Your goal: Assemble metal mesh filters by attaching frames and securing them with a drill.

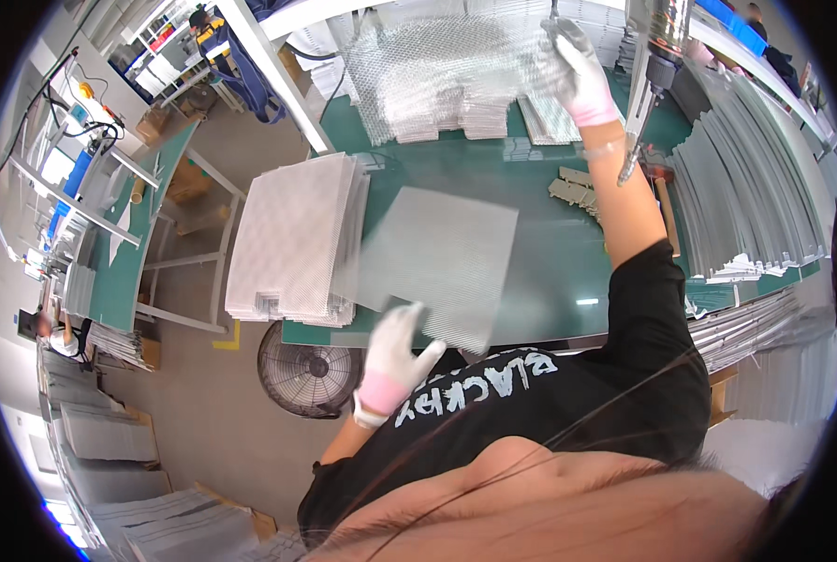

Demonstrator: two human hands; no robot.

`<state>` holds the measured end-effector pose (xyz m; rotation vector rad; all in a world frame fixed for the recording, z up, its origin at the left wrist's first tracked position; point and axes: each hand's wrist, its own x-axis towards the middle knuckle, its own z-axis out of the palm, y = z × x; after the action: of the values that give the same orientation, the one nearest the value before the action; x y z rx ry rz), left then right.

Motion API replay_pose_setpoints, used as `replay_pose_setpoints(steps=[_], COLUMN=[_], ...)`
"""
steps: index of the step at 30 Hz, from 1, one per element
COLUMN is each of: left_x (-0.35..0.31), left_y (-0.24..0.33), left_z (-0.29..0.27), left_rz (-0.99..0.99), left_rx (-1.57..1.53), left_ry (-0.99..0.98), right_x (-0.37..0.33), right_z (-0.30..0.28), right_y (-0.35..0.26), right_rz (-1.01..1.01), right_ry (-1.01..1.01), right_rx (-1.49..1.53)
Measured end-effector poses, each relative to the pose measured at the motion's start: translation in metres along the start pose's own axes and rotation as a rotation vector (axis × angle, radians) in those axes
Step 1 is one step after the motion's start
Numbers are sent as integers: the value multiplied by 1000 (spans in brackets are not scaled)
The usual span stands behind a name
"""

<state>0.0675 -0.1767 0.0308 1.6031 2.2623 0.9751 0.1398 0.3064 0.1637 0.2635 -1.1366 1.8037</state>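
Some smooth green desk (561, 281) is left bare right of centre. Mid-frame, a thin grey mesh sheet (456, 248) is laid up to the front edge, left hand (395, 361) held open there. Right hand's (582, 84) blurred against silvery mesh (442, 70), upper right; grip can't be told tbh.

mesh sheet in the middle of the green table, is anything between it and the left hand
Nothing visible stands between them: the left hand is at the near edge of the mesh sheet, overlapping it in this view; whether they touch cannot be told.
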Motion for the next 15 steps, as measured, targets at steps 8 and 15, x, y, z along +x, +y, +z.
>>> replay_pose_setpoints(steps=[8,15], left_x=[78,73], left_y=[-56,-79], left_z=[101,74], left_rz=[204,-43], left_rx=[442,-854], left_ry=[-167,-27], right_x=[-147,-299], right_z=[-4,38], right_y=[-8,3], right_rz=[58,76], right_ry=[171,271], right_rx=[-324,-666])
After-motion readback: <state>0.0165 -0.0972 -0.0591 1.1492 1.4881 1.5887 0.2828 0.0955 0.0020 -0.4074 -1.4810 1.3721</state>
